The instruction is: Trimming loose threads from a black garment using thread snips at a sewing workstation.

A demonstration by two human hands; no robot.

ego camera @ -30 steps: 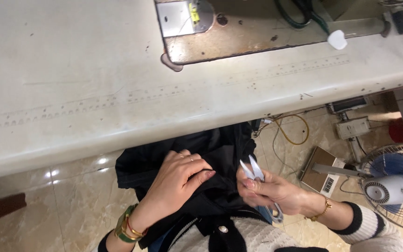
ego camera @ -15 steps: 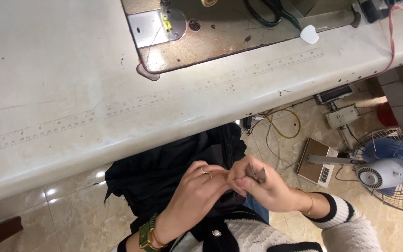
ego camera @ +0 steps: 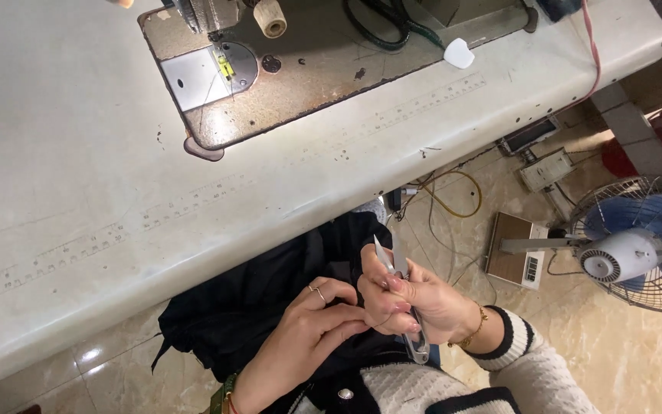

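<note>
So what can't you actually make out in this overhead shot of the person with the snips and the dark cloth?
- The thread or seam being worked: too small, hidden between the left hand and right hand.
- Thread snips: their middle is wrapped by the right hand; only the blades and tail show.
- Black fabric: its shape is lost in folds, and the table edge covers part.
- Sewing machine: cut off by the top edge.
- Fan: cut off at the right edge.

Matt black cloth [ego camera: 270, 299]; bright metal snips [ego camera: 400, 284]; worn, stained metal machine bed [ego camera: 331, 84] with shiny steel plate [ego camera: 201, 77]; smooth, scuffed pale table [ego camera: 78, 199]; glossy stone floor [ego camera: 622, 353]; knit sleeve [ego camera: 522, 368].
</note>
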